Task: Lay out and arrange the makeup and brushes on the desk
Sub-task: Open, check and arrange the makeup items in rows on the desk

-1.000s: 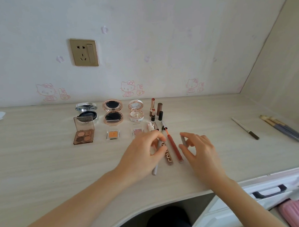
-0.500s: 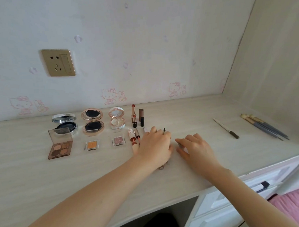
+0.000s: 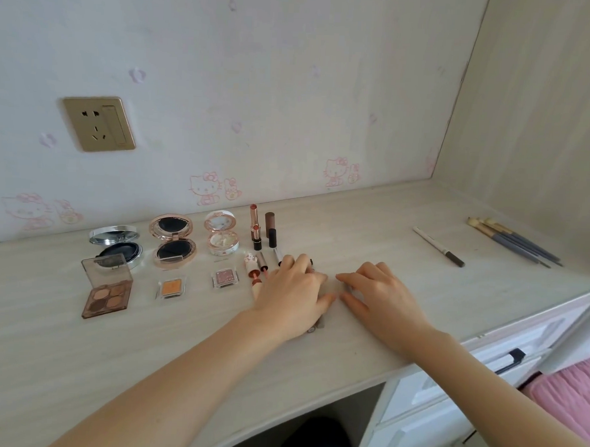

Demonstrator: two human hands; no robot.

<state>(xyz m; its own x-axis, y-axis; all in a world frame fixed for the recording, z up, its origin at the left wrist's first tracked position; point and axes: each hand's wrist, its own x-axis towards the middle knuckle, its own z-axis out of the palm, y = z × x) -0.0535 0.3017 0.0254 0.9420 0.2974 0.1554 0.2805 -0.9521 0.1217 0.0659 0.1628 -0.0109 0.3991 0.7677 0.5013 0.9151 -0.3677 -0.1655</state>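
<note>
My left hand (image 3: pixel 294 294) lies over a row of lip gloss tubes (image 3: pixel 263 264) on the desk (image 3: pixel 371 226), fingers curled down round one tube whose end (image 3: pixel 316 327) pokes out below the palm. My right hand (image 3: pixel 381 298) rests beside it with fingers stretched leftward, tips on the desk and nearly meeting the left thumb. Left of the hands stand two lipsticks (image 3: pixel 255 226), a white compact (image 3: pixel 222 233), a rose-gold compact (image 3: pixel 173 238), a silver compact (image 3: pixel 117 246), an eyeshadow palette (image 3: pixel 108 293) and two single shadows (image 3: pixel 171 287). A pencil (image 3: pixel 438 245) and several brushes (image 3: pixel 516 241) lie far right.
A wall with a brass socket (image 3: pixel 98 123) backs the desk, and a side panel closes it on the right. White drawers (image 3: pixel 483 366) with a black handle sit under the right end, beside pink fabric (image 3: pixel 566 394). The desk's front edge runs just below my forearms.
My left hand slid forward over the lip tubes and now hides most of them. My right hand moved in beside it. The view swung right and up.
</note>
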